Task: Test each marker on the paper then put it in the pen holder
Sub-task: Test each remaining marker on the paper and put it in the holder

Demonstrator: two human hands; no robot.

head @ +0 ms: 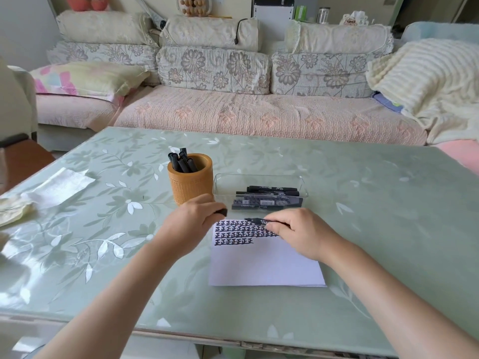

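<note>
A: Whereabouts of the marker (255, 221)?

B: Over the far edge of the paper (264, 263), pinched in the right hand (298, 234). Lying nearly level, long axis running left to right along that edge, free end pointing left.

A: And the left hand (191, 218)?

B: Just off the paper's far left corner, fingers curled round what looks like the cap (222, 212). Hands apart, with only a short gap between cap and marker end.

A: Capping or uncapping?

B: Cannot tell from this alone. Either way, cap and marker end facing each other on roughly one line.

A: Pen holder (190, 185)?

B: Upright on the desk (363, 203), beyond the paper's far left corner, just behind the left hand. Several standing markers (181, 161) already inside. Closer to the left hand than to the right. Probably needs tipping the marker from level to upright, then carrying it left and away from the paper's far edge.

A: More left to test?

B: Seemingly yes. A clear tray (259, 175) just beyond the paper's far edge, with a few loose markers (272, 195) lying flat, long axes also left to right.

A: Anything readable?

B: Three rows of 正 in black ink across the far end of the paper, the third row stopping short of the right side. A barcode on one loose marker. White print on the barrels too small to read.
</note>
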